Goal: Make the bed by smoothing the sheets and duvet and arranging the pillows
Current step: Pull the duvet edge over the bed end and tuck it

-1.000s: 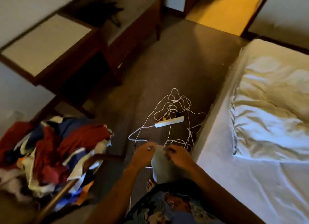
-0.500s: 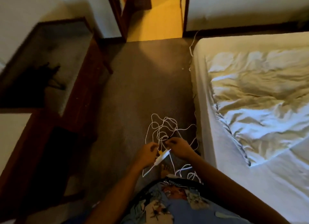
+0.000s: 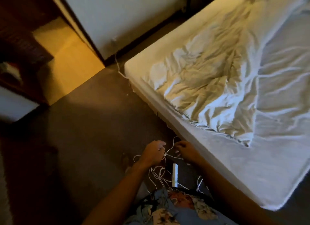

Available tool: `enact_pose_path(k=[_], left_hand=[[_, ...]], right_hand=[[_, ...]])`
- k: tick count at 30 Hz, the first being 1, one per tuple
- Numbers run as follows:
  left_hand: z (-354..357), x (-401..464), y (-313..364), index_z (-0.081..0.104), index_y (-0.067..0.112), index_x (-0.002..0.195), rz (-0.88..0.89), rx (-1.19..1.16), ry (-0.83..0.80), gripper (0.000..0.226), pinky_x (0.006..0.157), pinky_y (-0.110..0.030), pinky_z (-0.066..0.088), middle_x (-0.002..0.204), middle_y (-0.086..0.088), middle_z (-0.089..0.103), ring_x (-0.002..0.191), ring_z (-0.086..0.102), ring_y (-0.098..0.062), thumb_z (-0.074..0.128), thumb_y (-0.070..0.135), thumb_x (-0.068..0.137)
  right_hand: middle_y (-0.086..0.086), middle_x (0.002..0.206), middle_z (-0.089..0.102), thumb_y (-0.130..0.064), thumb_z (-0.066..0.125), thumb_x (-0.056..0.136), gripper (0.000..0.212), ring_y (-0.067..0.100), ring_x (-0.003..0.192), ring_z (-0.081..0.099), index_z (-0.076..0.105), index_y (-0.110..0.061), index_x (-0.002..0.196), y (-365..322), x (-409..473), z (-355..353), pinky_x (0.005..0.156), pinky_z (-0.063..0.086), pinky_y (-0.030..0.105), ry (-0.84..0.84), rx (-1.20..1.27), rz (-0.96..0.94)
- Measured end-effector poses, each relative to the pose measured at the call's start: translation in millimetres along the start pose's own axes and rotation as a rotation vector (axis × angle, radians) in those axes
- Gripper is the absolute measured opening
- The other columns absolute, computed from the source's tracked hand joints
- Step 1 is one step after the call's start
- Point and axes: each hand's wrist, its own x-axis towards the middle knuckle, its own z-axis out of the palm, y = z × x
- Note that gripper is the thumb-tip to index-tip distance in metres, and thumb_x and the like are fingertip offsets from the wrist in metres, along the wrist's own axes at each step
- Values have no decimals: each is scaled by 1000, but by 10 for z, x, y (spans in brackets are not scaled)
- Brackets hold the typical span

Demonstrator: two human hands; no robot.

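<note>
A bed (image 3: 226,159) with a white fitted sheet fills the right side. A crumpled white duvet (image 3: 209,83) lies bunched on its upper half. No pillow is in view. In front of my waist, beside the bed's near edge, my left hand (image 3: 153,153) grips strands of a tangled white cable (image 3: 159,173). My right hand (image 3: 183,149) pinches the same cable a little to the right. A white power strip (image 3: 175,174) hangs below my hands among the cable loops.
Dark carpet (image 3: 87,132) covers the floor left of the bed. A lit doorway with a yellow floor (image 3: 67,63) opens at the upper left, beside dark wooden furniture (image 3: 18,45). A white wall (image 3: 120,15) stands behind the bed, with a cable (image 3: 119,68) running down from it.
My view has swung right, so the desk has left the frame and more of the bed shows. Both hands have lifted the cable; the power strip now hangs upright below them.
</note>
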Motion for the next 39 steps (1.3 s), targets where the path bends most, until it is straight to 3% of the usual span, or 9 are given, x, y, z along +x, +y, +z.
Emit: enact_pose_path(k=[10, 14, 20, 26, 30, 33, 36, 38, 39], left_hand=[[-1370, 1707, -393, 60, 25, 136, 390, 333, -259, 36, 101, -31, 49, 134, -1, 62, 124, 59, -18, 56, 26, 100], [-1501, 2103, 9, 53, 27, 143, 519, 443, -355, 41, 107, -36, 45, 145, 1, 54, 133, 50, -20, 55, 29, 102], [-1069, 2753, 592, 48, 24, 148, 688, 712, -575, 46, 110, -41, 43, 151, -5, 49, 137, 45, -27, 50, 33, 103], [-237, 3508, 1071, 36, 22, 156, 888, 1020, -729, 56, 120, -43, 29, 164, 0, 29, 153, 21, -22, 47, 32, 102], [361, 4063, 1174, 35, 29, 156, 991, 1316, -722, 61, 124, -48, 17, 166, 0, 18, 156, 4, -24, 51, 31, 97], [762, 4472, 1235, 27, 38, 158, 1081, 1554, -692, 65, 125, -52, 7, 168, 1, 14, 156, 1, -28, 47, 39, 96], [1059, 4756, 1179, 20, 48, 158, 1051, 1777, -736, 62, 123, -57, 1, 171, 2, -4, 156, -8, -31, 40, 49, 99], [1224, 4881, 1136, 9, 48, 160, 958, 1849, -820, 63, 122, -62, -1, 170, 0, -14, 156, -15, -31, 34, 51, 102], [1298, 4929, 1129, 6, 48, 160, 922, 1869, -850, 63, 122, -62, -2, 170, 0, -17, 156, -17, -31, 33, 51, 103]], right_hand=[[0, 90, 75, -20, 56, 102, 18, 14, 82, 73, 69, -30, 96, -962, 832, 562, 78, 61, 35, 567, 407, 227], [-5, 92, 74, -24, 53, 104, 17, 10, 85, 71, 68, -30, 102, -1106, 923, 513, 69, 53, 25, 724, 515, 316], [-1, 92, 73, -23, 49, 104, 21, 14, 84, 71, 69, -25, 111, -835, 1290, 248, 66, 57, 28, 976, 755, 458], [3, 89, 74, -24, 50, 99, 21, 26, 86, 72, 69, -22, 107, -124, 2051, -343, 82, 61, 52, 1272, 1119, 563], [8, 101, 73, -30, 49, 96, 13, 31, 95, 71, 61, -28, 99, 411, 2497, -749, 90, 58, 52, 1442, 1276, 704], [14, 128, 65, -41, 56, 99, 36, 35, 113, 65, 56, -18, 127, 786, 2711, -1136, 100, 53, 45, 1531, 1445, 775], [16, 148, 49, -51, 66, 94, 77, 38, 123, 60, 35, -13, 153, 1207, 2857, -1497, 77, 58, 35, 1582, 1619, 739], [13, 150, 46, -55, 75, 86, 90, 38, 122, 58, 32, -14, 154, 1466, 2911, -1682, 52, 59, 38, 1635, 1763, 673], [11, 146, 49, -57, 77, 82, 92, 35, 121, 57, 35, -13, 152, 1557, 2901, -1765, 53, 59, 42, 1642, 1779, 670]])
